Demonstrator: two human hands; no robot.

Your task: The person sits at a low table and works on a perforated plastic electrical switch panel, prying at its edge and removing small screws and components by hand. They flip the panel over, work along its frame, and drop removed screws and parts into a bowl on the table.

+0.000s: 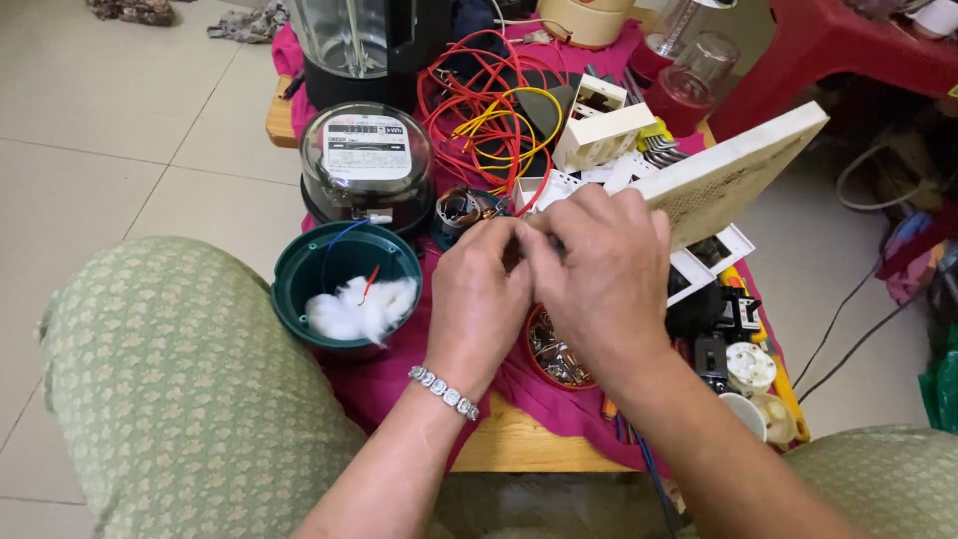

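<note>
My left hand (479, 289) and my right hand (599, 274) meet fingertip to fingertip over a low table, pinching something small that the fingers hide. A cream board (733, 175) tilts up right behind my right hand; whether that hand touches it I cannot tell. Under my hands sits a red bowl of small metal parts (555, 356). A bracelet (444, 391) circles my left wrist.
A green tub (344, 262) with white cotton (361, 307) stands left of my hands. Behind it are a round electric meter (366, 160), tangled red and yellow wires (494, 115) and white socket housings (599, 130). Plugs and fittings (743, 359) lie at right. A magenta cloth (399, 364) covers the table.
</note>
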